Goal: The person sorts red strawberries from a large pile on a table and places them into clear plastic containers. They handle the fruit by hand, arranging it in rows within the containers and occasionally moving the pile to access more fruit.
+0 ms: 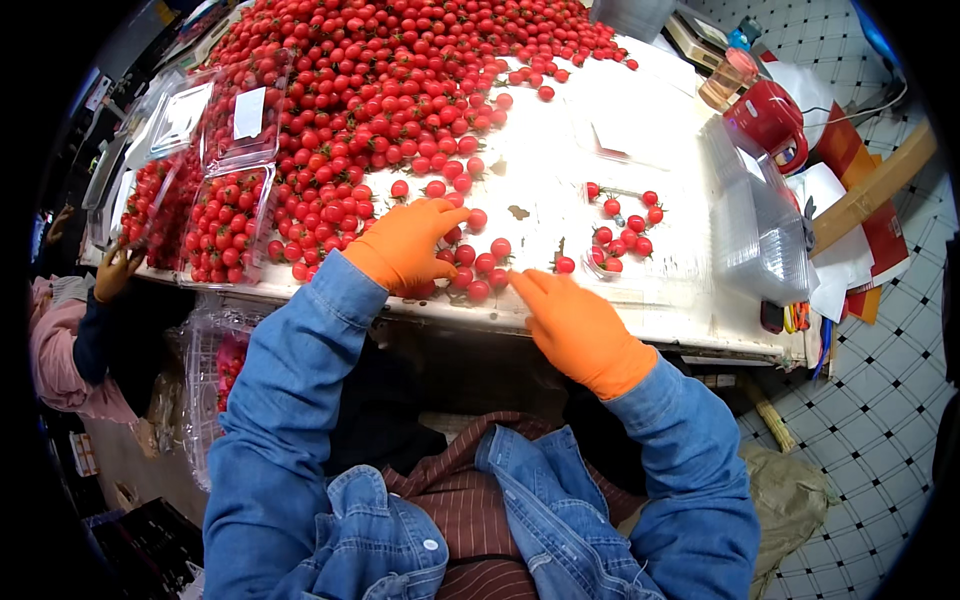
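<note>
My left hand point(405, 244), in an orange glove, is spread over the near edge of a heap of cherry tomatoes point(390, 90). Its thumb and fingers are apart beside a small cluster of loose tomatoes point(484, 262); what lies beneath the palm is hidden. On the cluster's other side, the fingertips of my right hand point(581, 326), also gloved in orange, point at the tomatoes with nothing visible in them. A single tomato point(565, 265) lies just beyond the right knuckles. Farther right, a clear plastic clamshell point(622, 225) contains several tomatoes.
Filled clamshells point(229, 225) line the table's left side, near another person's gloved hand point(116, 271). Stacked clear containers point(757, 232) stand at the right edge by a red kettle point(765, 116). A scale point(694, 37) and a bottle point(727, 79) sit at the far right.
</note>
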`<state>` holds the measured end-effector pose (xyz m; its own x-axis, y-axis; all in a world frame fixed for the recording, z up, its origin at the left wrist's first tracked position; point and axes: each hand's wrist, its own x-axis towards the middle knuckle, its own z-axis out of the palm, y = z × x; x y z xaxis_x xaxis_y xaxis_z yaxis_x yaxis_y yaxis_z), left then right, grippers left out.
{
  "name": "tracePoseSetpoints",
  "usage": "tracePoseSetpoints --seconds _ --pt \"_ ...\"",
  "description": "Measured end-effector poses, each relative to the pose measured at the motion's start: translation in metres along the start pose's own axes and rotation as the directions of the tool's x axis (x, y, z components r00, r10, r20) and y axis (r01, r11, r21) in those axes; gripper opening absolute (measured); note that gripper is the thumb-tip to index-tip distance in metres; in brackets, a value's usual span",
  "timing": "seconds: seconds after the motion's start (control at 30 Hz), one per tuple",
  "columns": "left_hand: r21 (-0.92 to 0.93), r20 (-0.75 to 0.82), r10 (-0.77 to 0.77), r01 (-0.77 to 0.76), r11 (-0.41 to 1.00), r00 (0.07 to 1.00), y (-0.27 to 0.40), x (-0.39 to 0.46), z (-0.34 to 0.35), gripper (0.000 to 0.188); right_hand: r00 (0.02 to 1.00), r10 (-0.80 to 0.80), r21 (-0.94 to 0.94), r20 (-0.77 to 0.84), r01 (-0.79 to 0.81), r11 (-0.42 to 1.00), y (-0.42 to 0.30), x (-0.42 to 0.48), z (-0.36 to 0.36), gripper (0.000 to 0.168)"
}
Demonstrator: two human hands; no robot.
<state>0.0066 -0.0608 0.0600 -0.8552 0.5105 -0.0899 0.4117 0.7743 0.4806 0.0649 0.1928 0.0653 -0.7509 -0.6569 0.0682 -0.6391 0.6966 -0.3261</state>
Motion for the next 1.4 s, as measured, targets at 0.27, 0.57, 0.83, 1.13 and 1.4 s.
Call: tracePoseSetpoints --seconds 0.27,0.57,0.83,1.13,1.4 --pt "-0.015 0.017 0.024 -0.024 1.000 1.000 -0.003 0.000 0.000 0.082 1.000 0.010 -0.610 -0.016 -0.018 0.792 0.029 0.042 0.015 0.015" --pt "-0.022 0.016 0.022 -0.022 1.000 1.000 0.003 0.002 0.013 0.090 0.998 -0.007 -0.111 -0.068 0.000 0.994 0.023 0.055 0.019 0.048" --pt "-0.014 0.022 -0.141 0.142 0.990 0.990 0.012 0.007 0.017 0.086 0.943 0.202 0.179 0.264 -0.254 0.950 0.009 0.067 0.018 0.075" --pt "-0.205 -0.128 -0.029 0.002 0.979 0.991 -0.007 0.013 0.021 0.080 0.970 0.240 0.509 0.043 -0.228 0.830 0.015 0.079 0.053 0.069" --pt "-0.572 0.172 -0.354 0.386 0.724 0.919 -0.020 0.020 0.004 0.060 0.894 0.320 0.944 0.313 -0.257 -0.205 0.020 0.096 0.047 0.067"
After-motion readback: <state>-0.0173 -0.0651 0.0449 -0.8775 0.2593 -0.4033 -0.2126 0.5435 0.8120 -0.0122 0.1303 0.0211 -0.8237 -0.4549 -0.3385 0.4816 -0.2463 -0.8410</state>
